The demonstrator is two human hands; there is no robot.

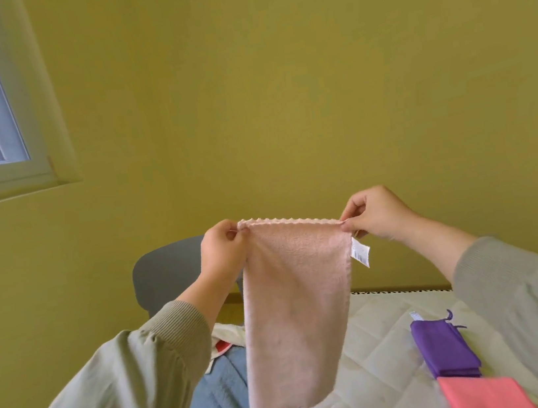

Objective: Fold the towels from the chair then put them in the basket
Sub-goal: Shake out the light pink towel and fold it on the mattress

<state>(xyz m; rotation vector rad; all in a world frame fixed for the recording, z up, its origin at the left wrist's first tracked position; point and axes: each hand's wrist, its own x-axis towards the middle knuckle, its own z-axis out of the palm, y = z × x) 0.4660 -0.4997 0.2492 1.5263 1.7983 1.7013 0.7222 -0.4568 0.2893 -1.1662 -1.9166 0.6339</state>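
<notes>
Partway through, by the look of it: folded purple towel (443, 348) and coral towel (481, 395) lying on the quilted bed (367, 345); blue towel (218, 394) and other cloth heaped unfolded on the grey chair (163, 270). No basket in view. Holding pink towel (296, 310) up in the air above the chair, left hand (222, 248) and right hand (376, 216) each pinching a top corner between fingers (235, 234). Soft fluffy pile, scalloped top hem, white tag (361, 254) at the right edge, hanging long and narrow.

No legible text found; the white tag (361, 256) hanging at the side edge of the pink towel (296, 310) bears print too small to read.
</notes>
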